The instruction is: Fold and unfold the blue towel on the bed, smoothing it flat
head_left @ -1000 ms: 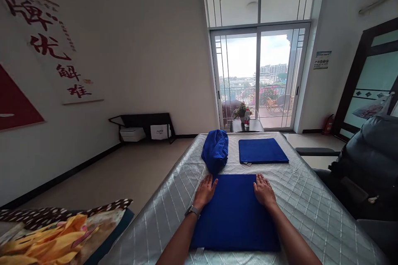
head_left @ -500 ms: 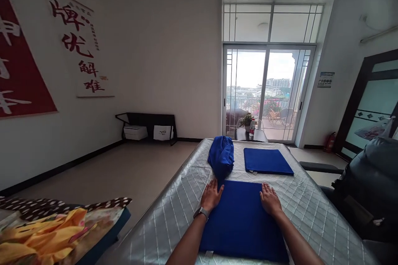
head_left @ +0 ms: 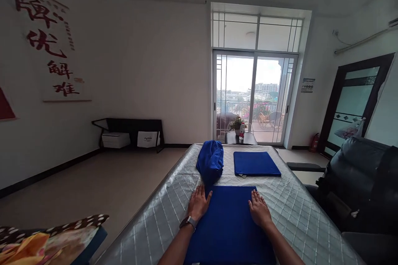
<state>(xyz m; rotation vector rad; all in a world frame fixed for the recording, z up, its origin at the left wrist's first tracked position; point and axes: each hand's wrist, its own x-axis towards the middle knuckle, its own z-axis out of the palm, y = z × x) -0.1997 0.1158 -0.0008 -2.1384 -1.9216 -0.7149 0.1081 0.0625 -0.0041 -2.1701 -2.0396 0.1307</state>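
Observation:
A flat blue folded cloth (head_left: 231, 227) lies in front of me on the silver quilted table cover (head_left: 155, 219). My left hand (head_left: 198, 203) rests flat along its left edge, fingers stretched out, with a watch on the wrist. On the far right part of the same cloth lies my right hand (head_left: 260, 209), palm down and fingers extended. Just beyond my left hand is a crumpled blue cloth bundle (head_left: 211, 160). Farther back to the right sits a second flat folded blue cloth (head_left: 256, 163), with a small pale tag at its front edge.
A dark armchair (head_left: 357, 182) stands close on the right. Patterned bedding (head_left: 46, 244) reaches in at lower left. Past the table, a small dark table (head_left: 230, 138) holds a plant (head_left: 238, 124) and a bottle (head_left: 241, 131) before the sliding glass door (head_left: 234, 87).
The camera view has turned slightly right and up, so everything appears shifted left. Both hands remain flat on the near blue cloth, and the cloths keep their arrangement.

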